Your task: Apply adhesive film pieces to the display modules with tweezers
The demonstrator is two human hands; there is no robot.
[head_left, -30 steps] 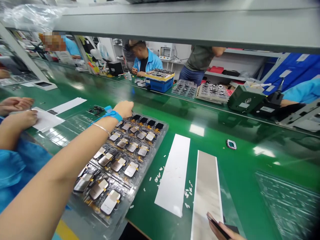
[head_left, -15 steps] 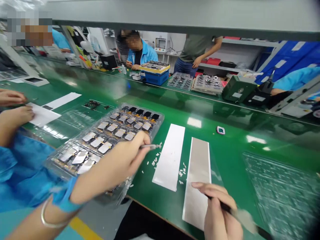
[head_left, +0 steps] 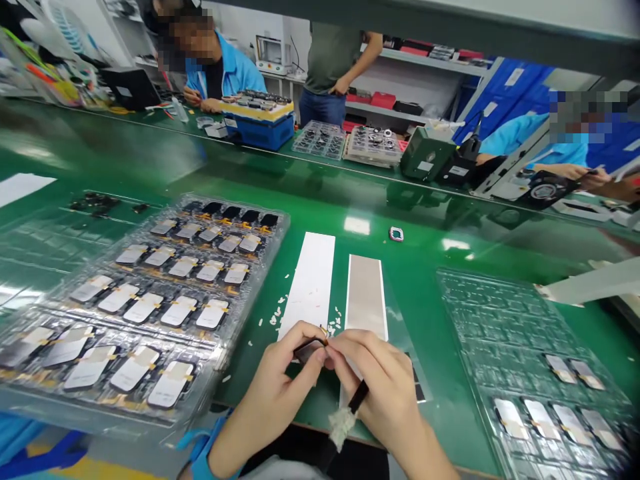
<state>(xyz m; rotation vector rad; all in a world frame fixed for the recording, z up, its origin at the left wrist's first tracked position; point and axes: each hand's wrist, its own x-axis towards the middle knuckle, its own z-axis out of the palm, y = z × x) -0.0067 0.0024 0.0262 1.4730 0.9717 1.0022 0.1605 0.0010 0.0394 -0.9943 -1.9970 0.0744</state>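
Observation:
My left hand (head_left: 283,373) pinches a small display module (head_left: 306,349) with rounded corners, tilted, its orange flex cable standing up at the top. My right hand (head_left: 377,373) meets it there, thumb and forefinger pressed together at the module's corner. A slim black tool (head_left: 356,400) with pale wrapping lies in that same right hand; its tip is hidden. Beyond my hands are a white strip (head_left: 311,280) and a grey-brown sheet with white edges (head_left: 365,293). On the left, a clear tray (head_left: 250,280) holds rows of similar modules, most showing silvery backs.
At the right is a second clear tray (head_left: 480,347) with several modules near its front. Small white scraps (head_left: 275,317) lie beside the strip. Farther back sits a small pinkish-framed piece (head_left: 396,234). Across the bench are a blue box (head_left: 260,127) and people in blue.
My left hand has come from over the left tray to the middle and now holds a module. My right hand has moved left to meet it. The view has turned rightward.

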